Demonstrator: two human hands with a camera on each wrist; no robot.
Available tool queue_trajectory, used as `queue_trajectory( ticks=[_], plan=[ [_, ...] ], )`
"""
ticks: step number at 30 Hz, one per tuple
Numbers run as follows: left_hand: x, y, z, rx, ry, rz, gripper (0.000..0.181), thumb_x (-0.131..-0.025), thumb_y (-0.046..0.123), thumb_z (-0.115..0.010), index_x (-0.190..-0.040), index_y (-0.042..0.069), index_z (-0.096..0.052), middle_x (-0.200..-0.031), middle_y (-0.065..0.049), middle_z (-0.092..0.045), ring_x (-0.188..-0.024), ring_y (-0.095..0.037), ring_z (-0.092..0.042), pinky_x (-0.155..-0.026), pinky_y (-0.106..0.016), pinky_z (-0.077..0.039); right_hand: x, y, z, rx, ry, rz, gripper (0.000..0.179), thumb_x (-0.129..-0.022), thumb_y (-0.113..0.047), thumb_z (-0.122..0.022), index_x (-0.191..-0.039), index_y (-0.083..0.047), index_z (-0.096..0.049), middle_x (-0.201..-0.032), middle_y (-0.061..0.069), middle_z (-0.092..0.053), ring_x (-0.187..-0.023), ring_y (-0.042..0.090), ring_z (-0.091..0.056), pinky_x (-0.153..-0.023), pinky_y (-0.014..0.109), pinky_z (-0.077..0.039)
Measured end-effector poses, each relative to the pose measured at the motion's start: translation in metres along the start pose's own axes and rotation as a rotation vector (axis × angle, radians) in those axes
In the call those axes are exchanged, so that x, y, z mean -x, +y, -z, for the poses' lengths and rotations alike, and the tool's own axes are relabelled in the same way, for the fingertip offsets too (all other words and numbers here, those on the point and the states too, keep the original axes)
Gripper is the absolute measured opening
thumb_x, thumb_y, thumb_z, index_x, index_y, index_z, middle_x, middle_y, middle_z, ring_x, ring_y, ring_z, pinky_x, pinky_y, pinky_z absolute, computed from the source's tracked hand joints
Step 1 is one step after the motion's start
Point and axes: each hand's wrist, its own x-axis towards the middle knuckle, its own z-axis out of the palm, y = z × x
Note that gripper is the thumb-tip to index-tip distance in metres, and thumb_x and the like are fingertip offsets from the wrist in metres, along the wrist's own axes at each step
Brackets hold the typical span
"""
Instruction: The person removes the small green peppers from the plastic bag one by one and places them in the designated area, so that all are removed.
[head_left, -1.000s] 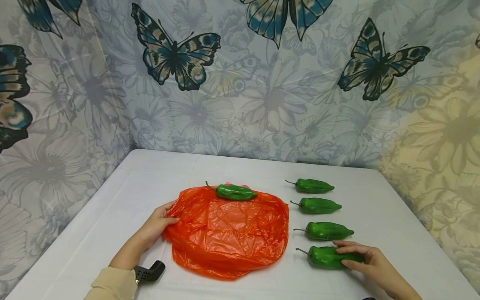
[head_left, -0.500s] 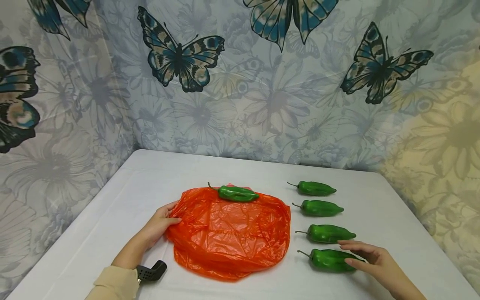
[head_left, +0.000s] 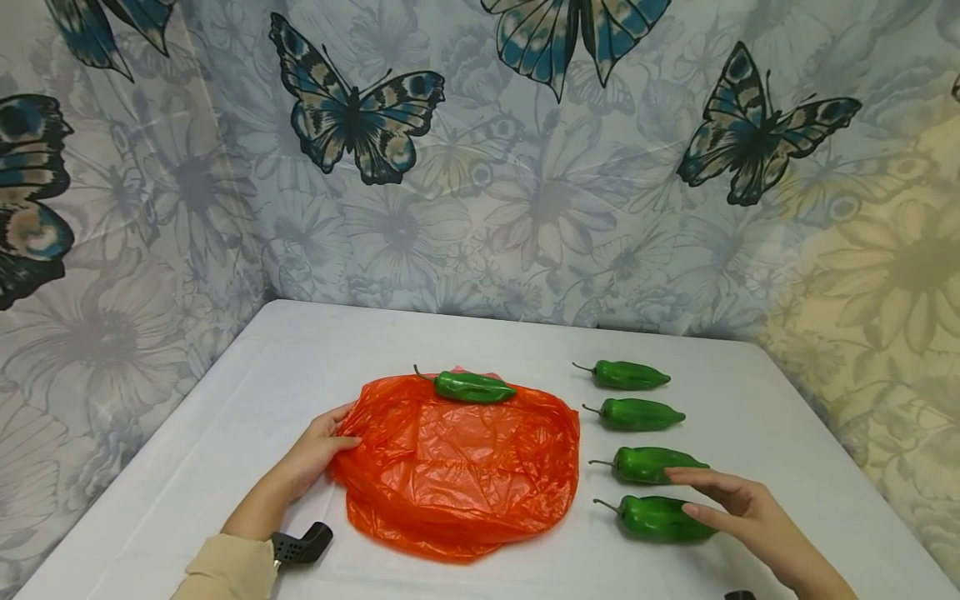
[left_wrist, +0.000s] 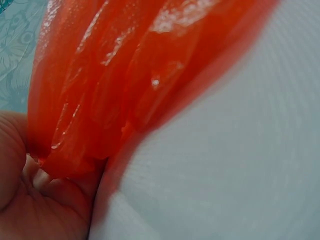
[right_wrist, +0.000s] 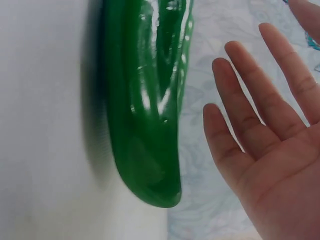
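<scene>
A red plastic bag [head_left: 465, 475] lies spread on the white table, one green pepper [head_left: 474, 387] resting across its far edge. My left hand [head_left: 313, 450] pinches the bag's left edge between thumb and fingers; in the left wrist view, the gathered red film [left_wrist: 95, 100] runs into that grip. To the right of the bag, several green peppers form a column, stems pointing left. Over the nearest pepper [head_left: 660, 520] hovers my right hand [head_left: 742, 508], its fingers extended. The right wrist view has this pepper [right_wrist: 145, 110] apart from the spread fingers [right_wrist: 260, 105].
Three more green peppers lie behind the nearest one: one close pepper [head_left: 651, 464], a middle pepper [head_left: 639, 414] and the farthest pepper [head_left: 630, 375]. A butterfly-patterned cloth wall [head_left: 555, 208] stands behind the white table [head_left: 330, 333].
My right hand has come off the nearest pepper, rising slightly as its fingers spread. The bag, my left hand and the peppers stay in place; the head view shifts slightly.
</scene>
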Motion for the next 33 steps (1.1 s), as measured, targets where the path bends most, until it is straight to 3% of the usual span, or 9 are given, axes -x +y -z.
queue_trajectory(
  ticks=[7,11,20,27,33],
  plan=[
    [-0.001,0.0,-0.001,0.0,-0.008,-0.03,0.063,-0.088,-0.001,-0.049,-0.145,-0.005,-0.021,-0.146,-0.026,-0.032,-0.107,-0.009,-0.055,-0.082,-0.018,-0.051,-0.002,-0.004,0.002,-0.068,-0.017,0.008,0.035,-0.091,-0.002,-0.052,-0.125,0.004,-0.054,-0.122,-0.02,-0.059,-0.113,-0.016,-0.045,-0.084,0.009,-0.042],
    [-0.001,-0.001,-0.001,0.006,-0.026,-0.05,0.065,-0.088,-0.001,-0.049,-0.145,-0.007,-0.02,-0.147,-0.027,-0.03,-0.104,-0.006,-0.055,-0.08,-0.015,-0.049,-0.003,-0.005,0.003,-0.136,-0.032,0.027,0.035,-0.092,0.002,-0.049,-0.127,0.006,-0.051,-0.124,-0.021,-0.058,-0.113,-0.013,-0.047,-0.084,0.009,-0.044],
    [0.0,-0.001,-0.001,0.007,-0.021,-0.045,0.064,-0.088,-0.001,-0.049,-0.145,-0.007,-0.019,-0.147,-0.027,-0.03,-0.1,-0.003,-0.056,-0.08,-0.015,-0.05,-0.014,-0.02,0.005,-0.173,-0.061,0.172,0.033,-0.091,0.008,-0.046,-0.123,0.012,-0.051,-0.133,-0.015,-0.054,-0.119,-0.006,-0.047,-0.089,0.009,-0.042],
    [0.002,-0.002,-0.002,-0.007,-0.021,-0.028,0.064,-0.089,0.001,-0.05,-0.145,-0.005,-0.02,-0.147,-0.025,-0.031,-0.107,-0.009,-0.055,-0.082,-0.016,-0.05,-0.024,-0.033,0.01,-0.228,-0.031,0.221,0.034,-0.088,0.012,-0.047,-0.121,0.009,-0.054,-0.133,-0.014,-0.054,-0.121,-0.004,-0.048,-0.089,0.01,-0.043],
    [0.001,-0.002,0.0,-0.001,-0.022,-0.036,0.065,-0.088,0.0,-0.049,-0.145,-0.006,-0.019,-0.146,-0.027,-0.031,-0.098,-0.004,-0.058,-0.079,-0.016,-0.051,-0.035,-0.041,0.01,-0.276,-0.02,0.294,0.037,-0.088,0.015,-0.046,-0.124,0.011,-0.051,-0.135,-0.009,-0.053,-0.123,-0.001,-0.048,-0.093,0.011,-0.042]
  ],
)
